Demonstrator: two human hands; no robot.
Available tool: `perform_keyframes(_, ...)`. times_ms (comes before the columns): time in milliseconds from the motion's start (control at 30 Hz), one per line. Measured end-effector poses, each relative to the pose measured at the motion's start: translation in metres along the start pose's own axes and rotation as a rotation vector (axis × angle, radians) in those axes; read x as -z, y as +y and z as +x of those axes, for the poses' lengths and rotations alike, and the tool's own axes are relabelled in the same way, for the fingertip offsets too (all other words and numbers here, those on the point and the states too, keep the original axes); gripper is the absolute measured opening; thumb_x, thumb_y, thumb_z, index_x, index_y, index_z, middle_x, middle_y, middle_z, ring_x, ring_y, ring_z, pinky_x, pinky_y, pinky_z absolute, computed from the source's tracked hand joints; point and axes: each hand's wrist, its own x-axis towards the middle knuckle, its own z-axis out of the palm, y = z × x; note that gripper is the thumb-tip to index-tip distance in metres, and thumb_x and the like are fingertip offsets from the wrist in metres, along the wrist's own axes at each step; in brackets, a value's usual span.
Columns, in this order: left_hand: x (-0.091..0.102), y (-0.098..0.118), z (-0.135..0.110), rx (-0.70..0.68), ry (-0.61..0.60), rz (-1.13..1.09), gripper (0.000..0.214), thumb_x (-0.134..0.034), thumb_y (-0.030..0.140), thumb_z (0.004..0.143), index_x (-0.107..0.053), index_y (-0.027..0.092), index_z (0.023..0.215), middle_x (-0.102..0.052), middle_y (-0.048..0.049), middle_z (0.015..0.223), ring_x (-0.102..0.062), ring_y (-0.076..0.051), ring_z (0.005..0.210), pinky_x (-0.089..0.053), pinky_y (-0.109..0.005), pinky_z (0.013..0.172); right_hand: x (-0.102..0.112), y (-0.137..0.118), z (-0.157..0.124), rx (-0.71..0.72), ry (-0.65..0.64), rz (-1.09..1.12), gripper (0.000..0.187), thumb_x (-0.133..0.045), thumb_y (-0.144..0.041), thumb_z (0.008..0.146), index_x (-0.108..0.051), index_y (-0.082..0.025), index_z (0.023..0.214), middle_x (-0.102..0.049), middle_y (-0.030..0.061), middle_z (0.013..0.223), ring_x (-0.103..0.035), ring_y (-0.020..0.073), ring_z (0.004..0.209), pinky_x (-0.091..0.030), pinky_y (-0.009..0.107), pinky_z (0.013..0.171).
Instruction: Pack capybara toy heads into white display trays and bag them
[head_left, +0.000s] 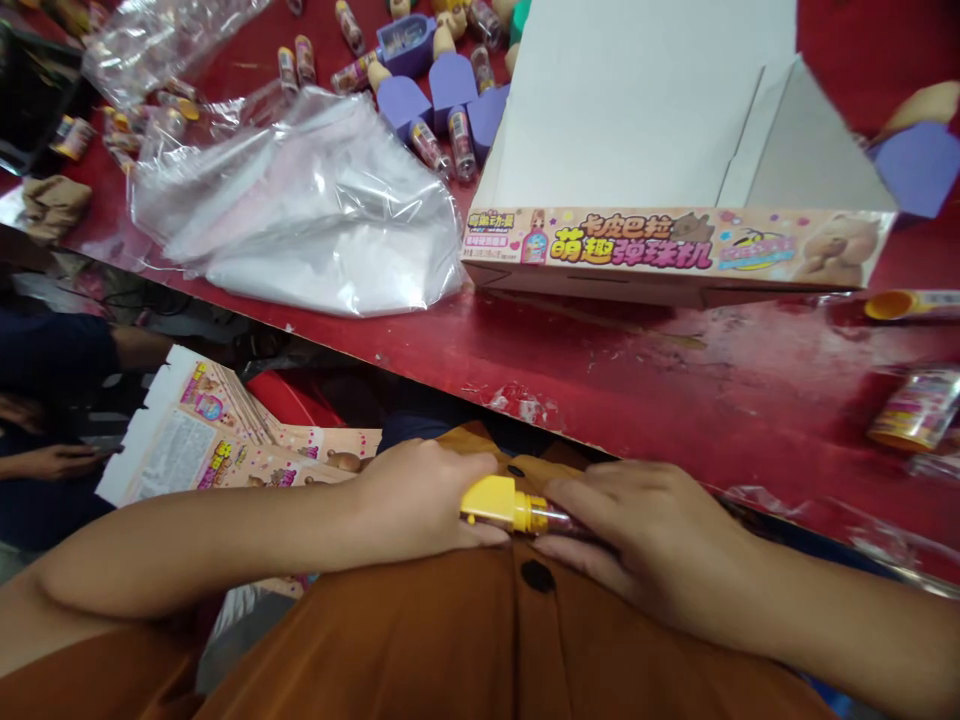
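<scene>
Close against the brown buttoned shirt, my left hand (pixel 431 495) is closed round a yellow plastic toy piece (pixel 491 497). My right hand (pixel 637 530) pinches a small clear tube (pixel 559 518) with dark contents and a yellow neck. The tube's neck meets the yellow piece end to end; whether the two are locked together I cannot tell. Fingers cover much of both parts. Beyond my hands, on the red table (pixel 480 350), an open white cardboard box (pixel 660 110) stands with its printed front edge facing me.
Left of the box lies a crumpled clear plastic bag (pixel 322 200). Several purple toy pieces (pixel 454 85) and small tubes (pixel 461 145) are scattered behind it. A larger tube (pixel 915 410) lies at right. Flat printed cartons (pixel 225 430) are stacked below left, near another person's hand (pixel 60 460).
</scene>
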Motion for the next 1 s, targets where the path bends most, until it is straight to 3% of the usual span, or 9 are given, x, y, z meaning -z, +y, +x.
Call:
perform_keyframes(67,-0.008,0.001,0.001,0.012,0.003,0.009,0.03,-0.064,0.049,0.073,-0.061,0.021,0.084,-0.064,-0.0024,0.066,-0.063,-0.023,0.059,-0.04,-0.026,0.048,-0.008,0.0,-0.003,-0.006,-0.002,-0.06,0.033,-0.042,-0.041,0.091,-0.057,-0.018,0.073,-0.056,0.0021,0.061,-0.047,0.0124,0.054,-0.029,0.026,0.052)
perform_keyframes(133,-0.018,0.004,0.003,0.019,-0.007,0.039,0.026,-0.065,0.044,0.073,-0.062,0.02,0.084,-0.063,-0.0039,0.064,-0.062,-0.024,0.058,-0.04,-0.028,0.049,-0.022,0.003,0.001,-0.217,-0.09,0.048,0.038,-0.044,-0.046,0.089,-0.055,-0.018,0.066,-0.052,0.0005,0.057,-0.043,0.0114,0.05,-0.027,0.025,0.049)
perform_keyframes(233,-0.022,0.009,0.004,-0.064,-0.025,0.088,0.004,-0.062,0.021,0.073,-0.061,0.019,0.071,-0.061,-0.0062,0.06,-0.06,-0.026,0.055,-0.042,-0.032,0.052,-0.041,0.007,0.013,-0.474,-0.344,0.352,0.047,-0.05,-0.056,0.081,-0.048,-0.017,0.055,-0.04,-0.0024,0.051,-0.033,0.0092,0.048,-0.023,0.023,0.046)
perform_keyframes(333,-0.007,0.008,0.002,-0.118,0.004,0.092,0.017,-0.055,0.008,0.071,-0.057,0.018,0.058,-0.058,-0.0063,0.056,-0.059,-0.025,0.056,-0.042,-0.035,0.057,-0.034,0.007,0.02,-0.441,-0.465,0.496,0.042,-0.052,-0.054,0.079,-0.052,-0.017,0.059,-0.04,-0.0029,0.053,-0.033,0.0087,0.051,-0.026,0.022,0.047)
perform_keyframes(433,0.014,-0.006,-0.002,-0.083,0.04,-0.141,0.003,-0.063,0.019,0.075,-0.062,0.02,0.073,-0.063,-0.0012,0.066,-0.059,-0.019,0.061,-0.041,-0.028,0.057,-0.005,0.004,0.016,-0.336,-0.308,0.482,0.033,-0.052,-0.049,0.081,-0.06,-0.018,0.073,-0.052,-0.0012,0.064,-0.043,0.0104,0.058,-0.033,0.021,0.052)
perform_keyframes(533,0.025,-0.022,-0.006,0.019,0.241,-0.613,0.03,-0.073,0.041,0.068,-0.061,0.02,0.086,-0.064,0.002,0.077,-0.059,-0.014,0.067,-0.042,-0.022,0.059,0.017,0.002,0.009,-0.216,-0.075,0.621,0.031,-0.057,-0.051,0.081,-0.061,-0.021,0.09,-0.057,-0.0004,0.077,-0.05,0.0115,0.068,-0.04,0.022,0.061)
perform_keyframes(667,0.019,-0.03,-0.004,0.08,0.481,-1.176,0.045,-0.077,0.044,0.061,-0.055,0.016,0.088,-0.061,0.0002,0.07,-0.055,-0.011,0.057,-0.043,-0.02,0.052,0.011,0.009,0.007,-0.107,0.093,0.816,0.041,-0.059,-0.058,0.078,-0.058,-0.023,0.1,-0.055,0.0012,0.083,-0.051,0.0128,0.074,-0.044,0.025,0.067)
perform_keyframes(900,0.002,-0.031,0.006,-0.031,0.406,-1.543,0.045,-0.073,0.049,0.066,-0.056,0.012,0.085,-0.065,-0.0068,0.076,-0.052,-0.008,0.042,-0.034,-0.016,0.035,-0.007,0.019,0.007,-0.073,0.184,1.0,0.044,-0.06,-0.054,0.078,-0.052,-0.023,0.108,-0.054,0.0031,0.088,-0.052,0.0134,0.077,-0.044,0.027,0.071)
perform_keyframes(1000,-0.005,-0.028,0.006,-0.063,0.402,-1.61,0.049,-0.075,0.05,0.062,-0.053,0.013,0.086,-0.066,-0.0072,0.076,-0.053,-0.009,0.043,-0.038,-0.016,0.036,-0.01,0.014,0.005,-0.175,0.219,1.012,0.048,-0.059,-0.058,0.077,-0.051,-0.023,0.108,-0.052,0.0036,0.087,-0.05,0.0141,0.075,-0.044,0.029,0.069)
